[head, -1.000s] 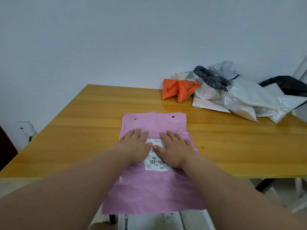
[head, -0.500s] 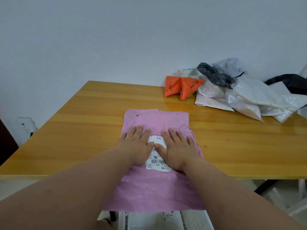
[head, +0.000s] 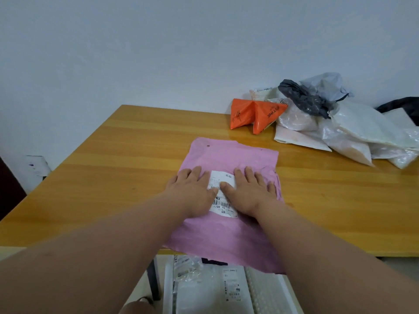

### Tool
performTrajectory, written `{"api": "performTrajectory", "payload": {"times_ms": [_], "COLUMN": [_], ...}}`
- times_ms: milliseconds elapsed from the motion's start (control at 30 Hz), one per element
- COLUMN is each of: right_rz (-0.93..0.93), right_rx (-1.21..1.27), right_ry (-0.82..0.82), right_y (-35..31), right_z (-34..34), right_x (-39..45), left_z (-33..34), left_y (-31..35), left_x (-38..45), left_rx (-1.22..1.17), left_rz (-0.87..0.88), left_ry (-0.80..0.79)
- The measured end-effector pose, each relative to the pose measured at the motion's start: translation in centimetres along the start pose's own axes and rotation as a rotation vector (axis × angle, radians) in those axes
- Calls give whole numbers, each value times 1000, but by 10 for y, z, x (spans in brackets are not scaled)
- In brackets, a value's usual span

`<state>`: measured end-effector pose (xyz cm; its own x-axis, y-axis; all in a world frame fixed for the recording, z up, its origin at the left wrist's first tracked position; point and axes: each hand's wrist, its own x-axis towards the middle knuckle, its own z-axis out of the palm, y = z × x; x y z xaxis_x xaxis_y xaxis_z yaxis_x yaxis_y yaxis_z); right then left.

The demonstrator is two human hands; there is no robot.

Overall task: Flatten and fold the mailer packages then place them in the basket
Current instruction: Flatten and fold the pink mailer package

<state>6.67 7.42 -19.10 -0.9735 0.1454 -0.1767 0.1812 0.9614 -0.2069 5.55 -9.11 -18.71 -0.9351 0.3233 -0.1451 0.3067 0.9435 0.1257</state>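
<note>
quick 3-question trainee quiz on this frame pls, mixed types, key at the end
1. True or false: both hands lie flat on the pink mailer, the left hand and the right hand on either side of its white shipping label.
2. Which part of the pink mailer hangs past the table edge? A) the far end B) the near end C) none of it
3. What colour is the folded mailer at the left of the pile in the far right corner?

Key: 1 true; 2 B; 3 orange.

Pink mailer [head: 229,159] with white label [head: 221,177], orange mailer [head: 254,114]
</note>
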Motion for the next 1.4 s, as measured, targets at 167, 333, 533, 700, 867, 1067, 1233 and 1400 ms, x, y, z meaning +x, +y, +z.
{"api": "performTrajectory", "payload": {"times_ms": [167, 333, 533, 700, 867, 1067, 1233, 1400], "right_rz": [-103, -139, -133, -120, -62, 57, 11, -107], "right_rx": [20, -78, -115, -113, -103, -48, -101, -34], "right_ry": [74, 35, 38, 28, -5, -72, -15, 191], "right_y": [3, 3, 4, 3, -1, -11, -15, -1], "right_z": [-5, 11, 14, 13, 11, 4, -20, -27], "right_x": [-15, -29, -29, -29, -32, -40, -46, -55], "left_z": [12, 18, 21, 19, 15, -7, -28, -29], "left_y": [-3, -4, -5, -5, -6, -3, -8, -12], "left_x": [1, -2, -4, -7, -14, -25, -24, -12], "left_rx": [-5, 16, 15, 19, 20, 126, 246, 47], "left_rz": [9, 22, 33, 38, 29, 37, 20, -102], "left_ry": [54, 101, 141, 143, 179, 278, 114, -70]}}
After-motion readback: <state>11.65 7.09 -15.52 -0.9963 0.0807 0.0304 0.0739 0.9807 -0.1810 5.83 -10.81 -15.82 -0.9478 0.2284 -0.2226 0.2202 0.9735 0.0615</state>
